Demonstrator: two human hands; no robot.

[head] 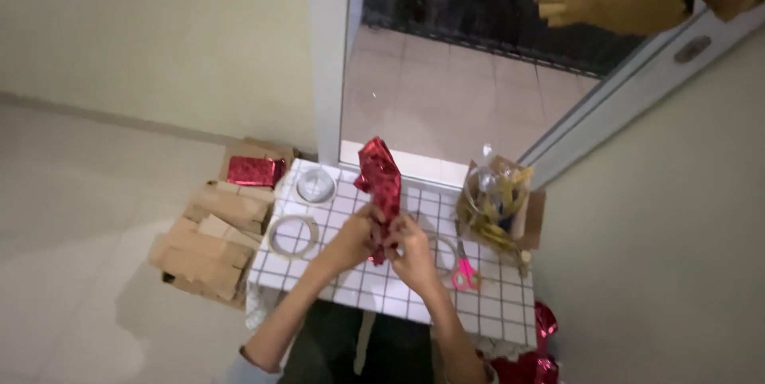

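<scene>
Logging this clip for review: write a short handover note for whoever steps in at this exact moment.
Left hand and right hand: both grip the lower end of a red foil-wrapped piece, held upright over the grid-cloth table.
On the table: tape roll, round tin, pink scissors, bag of ribbons.
Left of the table: cardboard stack and a finished-looking red parcel.
Wrap looks loose; no tape visible on it yet.

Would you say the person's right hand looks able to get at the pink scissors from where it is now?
Probably yes: the pink scissors lie uncovered on the table just beside the right hand, with nothing between them. That hand would first have to let go of the red wrapped object.
</scene>
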